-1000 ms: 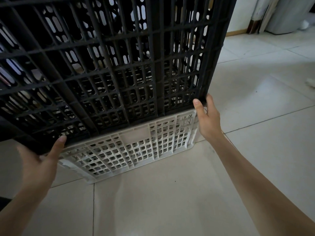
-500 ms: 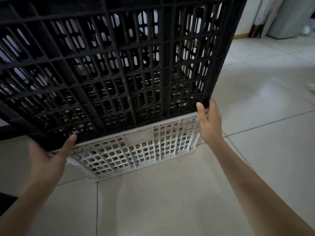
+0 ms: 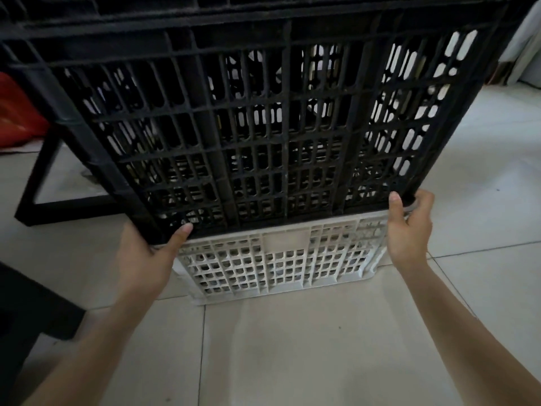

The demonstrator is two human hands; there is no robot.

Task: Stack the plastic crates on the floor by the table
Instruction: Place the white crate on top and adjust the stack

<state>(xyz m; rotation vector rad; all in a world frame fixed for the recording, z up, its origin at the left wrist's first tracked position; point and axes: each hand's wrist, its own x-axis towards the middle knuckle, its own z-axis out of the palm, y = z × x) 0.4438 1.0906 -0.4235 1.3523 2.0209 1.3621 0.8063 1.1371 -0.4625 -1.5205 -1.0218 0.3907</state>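
A big black plastic crate (image 3: 263, 118) fills the upper part of the head view, its slatted side facing me. Directly under it a white lattice crate (image 3: 278, 265) stands on the tiled floor, and the black crate's lower edge meets the white crate's top rim. My left hand (image 3: 146, 259) grips the black crate's lower left corner, thumb on the front face. At the lower right corner my right hand (image 3: 409, 230) holds the same crate, thumb in front and fingers curled round the edge.
A black table frame (image 3: 44, 183) stands on the floor at the left, with something red (image 3: 17, 112) behind it. Light floor tiles (image 3: 322, 347) spread in front and to the right. A dark object (image 3: 29, 312) sits at the lower left edge.
The black crate has come lower and nearer to the white crate, both hands still at its bottom corners. The view has shifted, so the table frame and the red thing now show.
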